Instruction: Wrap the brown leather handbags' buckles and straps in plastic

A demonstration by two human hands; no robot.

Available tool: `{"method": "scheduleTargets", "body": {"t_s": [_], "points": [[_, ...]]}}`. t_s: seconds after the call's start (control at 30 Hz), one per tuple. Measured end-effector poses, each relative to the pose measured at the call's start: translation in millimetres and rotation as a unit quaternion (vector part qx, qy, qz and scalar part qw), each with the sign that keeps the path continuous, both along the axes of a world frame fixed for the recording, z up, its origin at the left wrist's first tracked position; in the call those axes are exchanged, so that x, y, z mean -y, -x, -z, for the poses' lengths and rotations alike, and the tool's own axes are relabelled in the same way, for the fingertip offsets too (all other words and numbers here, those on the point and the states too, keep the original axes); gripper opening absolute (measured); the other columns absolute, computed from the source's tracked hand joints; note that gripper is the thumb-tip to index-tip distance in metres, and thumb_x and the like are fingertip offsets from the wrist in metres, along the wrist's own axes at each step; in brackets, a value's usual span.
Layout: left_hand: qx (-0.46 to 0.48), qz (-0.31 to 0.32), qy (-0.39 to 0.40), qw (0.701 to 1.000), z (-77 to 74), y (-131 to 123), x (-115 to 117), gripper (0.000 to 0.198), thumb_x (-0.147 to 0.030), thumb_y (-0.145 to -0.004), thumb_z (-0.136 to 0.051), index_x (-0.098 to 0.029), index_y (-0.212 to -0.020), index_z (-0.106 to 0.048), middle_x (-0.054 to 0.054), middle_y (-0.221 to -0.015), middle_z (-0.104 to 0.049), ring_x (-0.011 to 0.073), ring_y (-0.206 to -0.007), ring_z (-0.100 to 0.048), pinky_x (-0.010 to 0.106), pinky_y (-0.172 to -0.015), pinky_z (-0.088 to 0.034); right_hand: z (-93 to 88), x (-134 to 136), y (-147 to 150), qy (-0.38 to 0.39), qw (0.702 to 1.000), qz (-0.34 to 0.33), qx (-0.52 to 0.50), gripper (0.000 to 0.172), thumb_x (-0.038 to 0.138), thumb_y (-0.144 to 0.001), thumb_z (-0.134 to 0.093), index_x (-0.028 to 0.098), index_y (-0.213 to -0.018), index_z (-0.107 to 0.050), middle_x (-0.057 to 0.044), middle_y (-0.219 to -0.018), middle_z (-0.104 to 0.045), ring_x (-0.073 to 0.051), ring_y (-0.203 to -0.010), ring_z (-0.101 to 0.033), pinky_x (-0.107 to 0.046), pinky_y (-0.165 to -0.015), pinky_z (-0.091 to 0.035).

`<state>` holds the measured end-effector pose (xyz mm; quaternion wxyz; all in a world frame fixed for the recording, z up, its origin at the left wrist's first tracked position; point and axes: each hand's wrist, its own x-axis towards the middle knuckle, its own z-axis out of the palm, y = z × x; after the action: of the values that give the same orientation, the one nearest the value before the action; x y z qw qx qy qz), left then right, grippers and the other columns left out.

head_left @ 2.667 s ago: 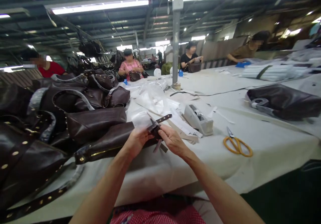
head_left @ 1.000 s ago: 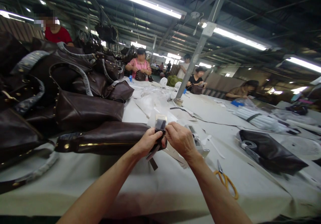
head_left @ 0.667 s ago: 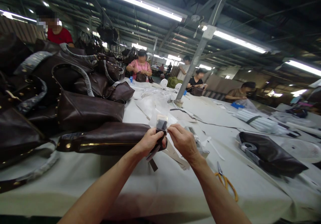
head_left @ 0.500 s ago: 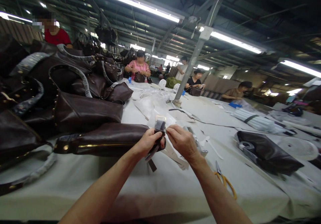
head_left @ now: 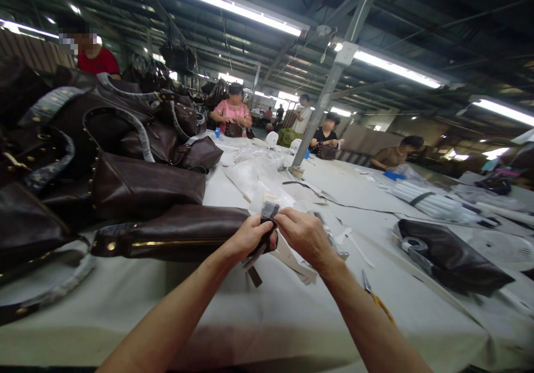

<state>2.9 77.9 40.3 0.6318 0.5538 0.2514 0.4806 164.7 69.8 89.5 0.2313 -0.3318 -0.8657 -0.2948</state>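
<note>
My left hand (head_left: 250, 235) is closed around a dark strap (head_left: 270, 210) with a pale gold buckle-like end, which stands up above the thumb. Clear film seems to cover part of it. Loose strip ends dangle below that hand. Pressed close beside it, my right hand (head_left: 303, 234) pinches at the strap's edge; its fingertips hide exactly what they grip. Just left of my hands lies a dark brown leather bag (head_left: 183, 225) with a gold zipper.
More brown bags (head_left: 146, 181) with wrapped handles pile up at left. Scissors (head_left: 377, 300) with yellow handles lie right of my right forearm. Farther right are another dark bag (head_left: 454, 259) and a white fan (head_left: 498, 245). A metal post (head_left: 319, 114) rises from the table; co-workers sit beyond.
My right hand has shifted slightly left over the strap, covering more of its edge. The buckle end looks tilted and more blurred. The view has turned slightly.
</note>
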Motion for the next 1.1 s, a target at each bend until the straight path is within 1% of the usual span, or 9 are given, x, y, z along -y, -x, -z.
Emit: {"method": "scheduleTargets", "body": {"t_s": [0.2, 0.3, 0.37, 0.47, 0.63, 0.73, 0.93, 1.0, 1.1], "points": [[-0.012, -0.002, -0.012, 1.0, 0.6, -1.9, 0.5, 0.031, -0.036, -0.082, -0.058, -0.014, -0.06, -0.056, 0.004, -0.056, -0.058, 0.0121, -0.054, -0.052, 0.025, -0.059, -0.04, -13.1, 3.2, 7.8, -0.006, 0.996, 0.023, 0.085, 0.02, 0.012, -0.093, -0.053, 0.019, -0.076, -0.059, -0.002, -0.073, -0.06, -0.014, -0.06, -0.052, -0.03, -0.056, -0.029], [-0.01, -0.004, -0.012, 1.0, -0.5, -2.8, 0.7, 0.032, -0.037, -0.081, -0.059, -0.014, -0.059, -0.055, 0.003, -0.055, -0.058, 0.0117, -0.053, -0.051, 0.024, -0.057, -0.039, -12.1, 0.0, 11.0, -0.007, 0.992, 0.039, 0.117, 0.019, 0.02, -0.093, -0.056, 0.017, -0.074, -0.058, -0.004, -0.074, -0.06, -0.016, -0.061, -0.054, -0.031, -0.055, -0.028], [0.002, 0.0, -0.004, 1.0, -1.5, -3.1, 1.0, 0.031, -0.037, -0.081, -0.06, -0.014, -0.06, -0.055, 0.003, -0.055, -0.058, 0.0117, -0.054, -0.052, 0.024, -0.058, -0.039, -8.5, -3.8, 10.7, -0.005, 0.993, 0.045, 0.107, 0.021, 0.024, -0.093, -0.055, 0.017, -0.073, -0.057, -0.005, -0.074, -0.059, -0.016, -0.062, -0.054, -0.03, -0.053, -0.028], [0.001, 0.001, 0.003, 1.0, -2.3, -3.0, 0.9, 0.029, -0.036, -0.08, -0.058, -0.015, -0.061, -0.056, 0.003, -0.055, -0.058, 0.0114, -0.053, -0.052, 0.024, -0.057, -0.04, -2.8, -8.7, 6.3, 0.019, 0.998, 0.042, 0.052, 0.018, 0.02, -0.094, -0.051, 0.017, -0.078, -0.058, -0.004, -0.077, -0.06, -0.014, -0.061, -0.053, -0.028, -0.051, -0.03], [-0.012, -0.009, 0.005, 1.0, -3.6, -2.5, 1.1, 0.031, -0.04, -0.079, -0.059, -0.015, -0.06, -0.055, 0.003, -0.053, -0.058, 0.0117, -0.05, -0.051, 0.024, -0.053, -0.038, -1.0, -8.1, -1.9, 0.079, 0.997, -0.004, 0.001, 0.019, 0.015, -0.097, -0.044, 0.018, -0.088, -0.06, -0.003, -0.086, -0.062, -0.012, -0.069, -0.057, -0.024, -0.054, -0.035], [-0.025, -0.016, -0.016, 0.999, -4.2, -3.7, 1.7, 0.034, -0.039, -0.081, -0.057, -0.015, -0.057, -0.056, 0.004, -0.053, -0.058, 0.0112, -0.051, -0.05, 0.024, -0.053, -0.037, -4.0, -4.5, -1.8, 0.091, 0.996, 0.0, 0.012, 0.018, 0.015, -0.097, -0.046, 0.018, -0.089, -0.061, -0.003, -0.087, -0.062, -0.012, -0.069, -0.058, -0.023, -0.053, -0.036], [-0.036, -0.025, -0.033, 0.998, 0.4, -8.0, -0.6, 0.037, -0.041, -0.083, -0.057, -0.015, -0.056, -0.056, 0.004, -0.054, -0.058, 0.0116, -0.052, -0.051, 0.025, -0.055, -0.038, -9.7, -0.7, 4.9, 0.103, 0.99, 0.06, 0.081, 0.012, 0.011, -0.092, -0.054, 0.017, -0.083, -0.059, -0.002, -0.083, -0.059, -0.012, -0.061, -0.054, -0.025, -0.048, -0.031], [-0.039, -0.028, -0.034, 0.998, 0.8, -7.9, -0.6, 0.037, -0.042, -0.082, -0.057, -0.015, -0.056, -0.056, 0.004, -0.054, -0.058, 0.0117, -0.051, -0.051, 0.025, -0.055, -0.038, -9.4, -2.5, 5.5, 0.114, 0.989, 0.061, 0.077, 0.013, 0.01, -0.092, -0.054, 0.018, -0.081, -0.058, -0.002, -0.082, -0.058, -0.012, -0.062, -0.054, -0.024, -0.05, -0.033], [-0.058, -0.029, -0.044, 0.997, -0.9, -6.5, 0.7, 0.037, -0.041, -0.082, -0.056, -0.015, -0.055, -0.057, 0.005, -0.054, -0.059, 0.0118, -0.052, -0.051, 0.025, -0.056, -0.039, -7.9, -6.8, 3.8, 0.133, 0.989, 0.034, 0.052, 0.014, 0.009, -0.092, -0.053, 0.018, -0.082, -0.057, -0.001, -0.082, -0.057, -0.012, -0.068, -0.056, -0.022, -0.056, -0.038]]}}
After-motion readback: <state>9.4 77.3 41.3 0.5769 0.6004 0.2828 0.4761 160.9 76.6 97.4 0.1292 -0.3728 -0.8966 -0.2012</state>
